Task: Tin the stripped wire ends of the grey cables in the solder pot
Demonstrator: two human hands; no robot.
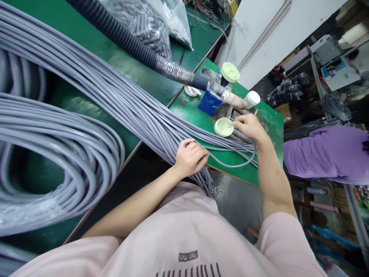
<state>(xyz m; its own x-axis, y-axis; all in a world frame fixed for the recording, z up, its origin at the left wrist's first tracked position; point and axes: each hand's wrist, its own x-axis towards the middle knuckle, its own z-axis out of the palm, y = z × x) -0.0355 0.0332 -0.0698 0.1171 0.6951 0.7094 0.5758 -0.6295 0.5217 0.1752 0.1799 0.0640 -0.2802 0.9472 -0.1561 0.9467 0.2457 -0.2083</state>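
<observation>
Long grey cables (pixel 138 104) run as a thick bundle across the benches. My left hand (pixel 191 157) lies over the bundle with its fingers curled round a grey cable. That cable hangs in a loop (pixel 235 165) between my hands and rises to the right one. My right hand (pixel 248 126) pinches the cable's end, and thin wires stick out past the fingertips. Those wire tips are over a small pale green cup (pixel 224 127). Just behind the cup stand a blue box (pixel 210 102) and a dark ribbed hose (pixel 138 50) that reaches it.
A large coil of grey cable (pixel 86 154) fills the left side. Behind the box stand a lidded jar (pixel 230 72) and a white tub (pixel 252 99). Plastic bags (pixel 150 27) lie at the back. A person in purple (pixel 325 154) is at the right.
</observation>
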